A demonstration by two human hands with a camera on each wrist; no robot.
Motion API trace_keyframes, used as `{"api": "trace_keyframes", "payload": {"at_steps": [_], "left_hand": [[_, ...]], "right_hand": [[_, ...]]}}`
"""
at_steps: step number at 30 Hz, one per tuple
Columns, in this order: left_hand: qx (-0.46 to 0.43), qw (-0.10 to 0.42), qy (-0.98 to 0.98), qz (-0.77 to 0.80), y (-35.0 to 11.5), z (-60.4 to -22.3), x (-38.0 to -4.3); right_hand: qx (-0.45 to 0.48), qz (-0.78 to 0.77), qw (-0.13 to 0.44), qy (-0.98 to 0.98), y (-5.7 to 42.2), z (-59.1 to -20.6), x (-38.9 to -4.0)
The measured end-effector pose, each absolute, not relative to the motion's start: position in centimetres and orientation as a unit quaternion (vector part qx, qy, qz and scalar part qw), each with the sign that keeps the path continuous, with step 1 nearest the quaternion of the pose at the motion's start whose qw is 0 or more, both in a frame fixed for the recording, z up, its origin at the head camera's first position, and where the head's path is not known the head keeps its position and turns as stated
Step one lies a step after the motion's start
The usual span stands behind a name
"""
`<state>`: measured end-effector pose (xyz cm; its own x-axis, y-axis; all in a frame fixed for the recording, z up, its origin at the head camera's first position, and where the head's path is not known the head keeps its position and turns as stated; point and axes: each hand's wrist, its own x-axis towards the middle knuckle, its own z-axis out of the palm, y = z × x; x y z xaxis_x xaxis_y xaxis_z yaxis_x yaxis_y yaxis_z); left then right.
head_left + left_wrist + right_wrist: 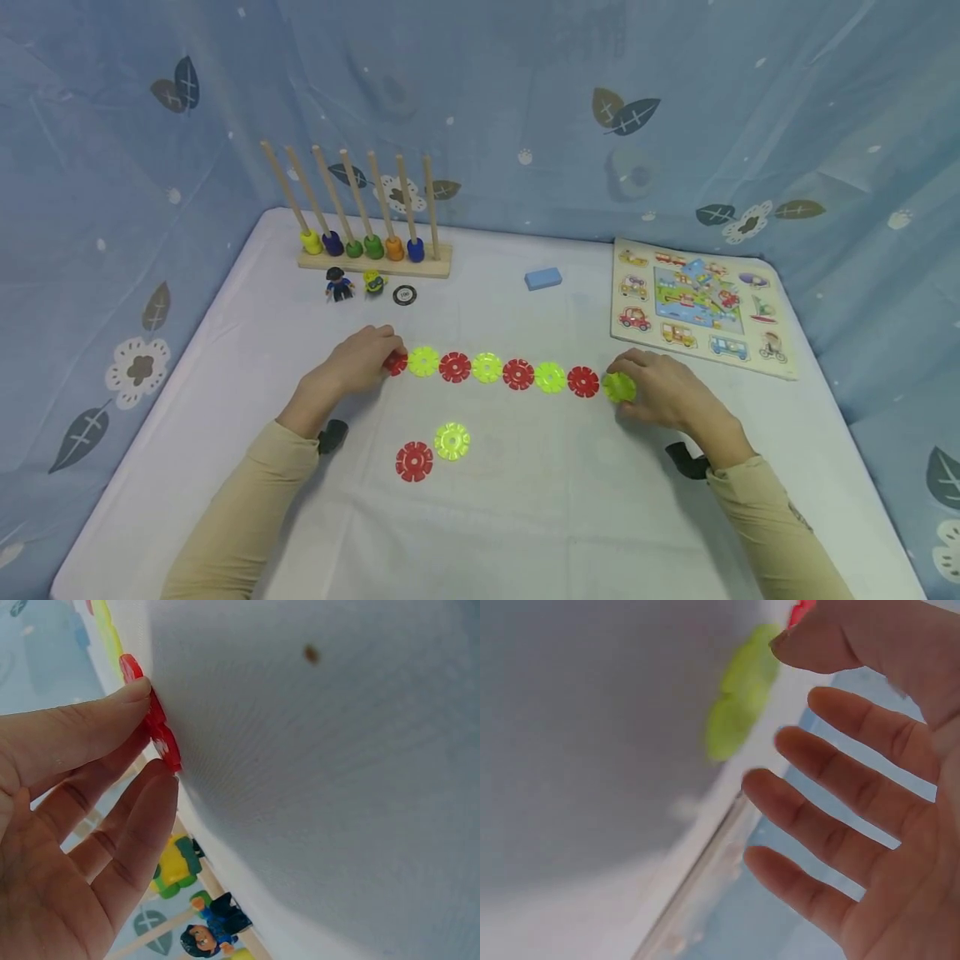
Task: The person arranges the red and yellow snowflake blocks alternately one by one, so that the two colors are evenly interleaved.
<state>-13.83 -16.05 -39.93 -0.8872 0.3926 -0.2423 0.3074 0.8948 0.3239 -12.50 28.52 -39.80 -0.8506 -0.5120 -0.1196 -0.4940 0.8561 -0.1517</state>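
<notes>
A row of red and yellow-green plastic snowflake discs (518,374), colours alternating, runs across the white table. At its left end my left hand (362,360) pinches the end red disc (166,742) by its edges between thumb and fingertips; in the head view the hand partly covers it. At the right end lies a yellow-green disc (619,387), with my right hand (660,386) beside it. The right wrist view shows that hand's fingers (817,817) spread and relaxed, the thumb close to the disc (742,694); whether they touch I cannot tell.
Nearer me lie a loose red disc (414,462) and a loose yellow-green disc (452,442). At the back stand a wooden peg rack (375,263), a toy figure (339,284), a small yellow figure (374,283), a round black token (405,295), a blue block (543,278) and a puzzle board (697,329).
</notes>
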Motion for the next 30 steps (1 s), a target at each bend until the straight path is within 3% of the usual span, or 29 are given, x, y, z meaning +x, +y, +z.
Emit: {"api": "trace_keyframes", "payload": {"at_steps": [10,30], "left_hand": [[0.183,0.147,0.961,0.146,-16.2,-40.0,-13.8],[0.187,0.141,0.961,0.146,-16.3,-40.4,-13.8]], "right_hand": [[-0.420,-0.038,-0.016,0.907,23.3,-39.4,-11.2],[-0.600,0.021,0.032,0.799,10.4,-39.8,-8.2]]}}
